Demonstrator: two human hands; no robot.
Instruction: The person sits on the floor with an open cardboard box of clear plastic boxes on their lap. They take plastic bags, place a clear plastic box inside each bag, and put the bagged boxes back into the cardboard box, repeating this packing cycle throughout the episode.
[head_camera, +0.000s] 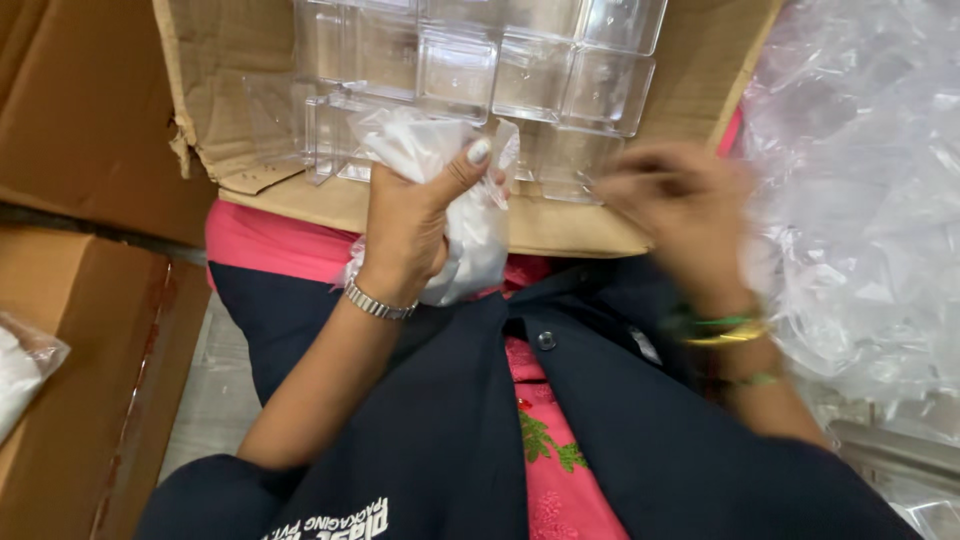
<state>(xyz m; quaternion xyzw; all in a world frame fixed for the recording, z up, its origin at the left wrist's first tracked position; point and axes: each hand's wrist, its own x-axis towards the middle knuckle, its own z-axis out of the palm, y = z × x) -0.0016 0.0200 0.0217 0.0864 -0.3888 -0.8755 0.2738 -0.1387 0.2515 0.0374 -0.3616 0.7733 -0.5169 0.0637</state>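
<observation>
- White plastic bag (470, 235): bunched and crumpled, enclosed in the left hand (410, 215); it bulges out above the thumb and hangs below the palm on the side toward the right hand.
- Left hand: fingers closed firmly around the bag, thumb pressed up across it; metal bracelet (378, 303) at the wrist.
- Right hand (680, 205): motion-blurred, just beside the bag, apart from it; how far it is open cannot be told; nothing seen in it. Green and yellow bangles (725, 330) at the wrist.
- Clear plastic boxes (520, 75): stacked directly beyond both hands, on a cardboard flap (290, 190).
- Clear plastic sheeting (860, 200): heaped outside the right hand.
- Cardboard box (80, 330): well outside the left hand.
</observation>
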